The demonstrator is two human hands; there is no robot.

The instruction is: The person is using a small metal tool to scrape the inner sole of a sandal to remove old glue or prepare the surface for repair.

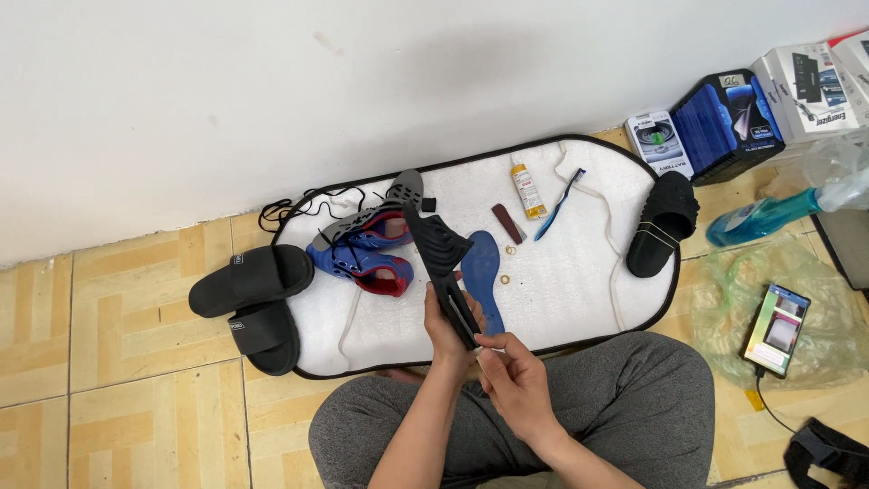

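Item: black sole (441, 258), held upright over the near edge of the mat (579, 299), tread side seemingly turned toward the wearer, likely so its face can be inspected.

Left hand (450, 340): fingers closed round the sole's lower end, bearing its weight.

Right hand (516, 385): fingers (496, 344) pinched on or just beside the sole's bottom tip; whether they hold something small there cannot be told.

On the mat, laid within reach: blue insole (482, 272) flat, just behind the sole; blue-and-red shoes (367, 254) at its left part; glue tube (527, 190), toothbrush (559, 204) and two small rings (508, 264) near its middle; black shoe (663, 225) at its right end.

Left of the mat, on the floor: black slides (253, 303). Right of it: phone (776, 328), boxes (724, 122).
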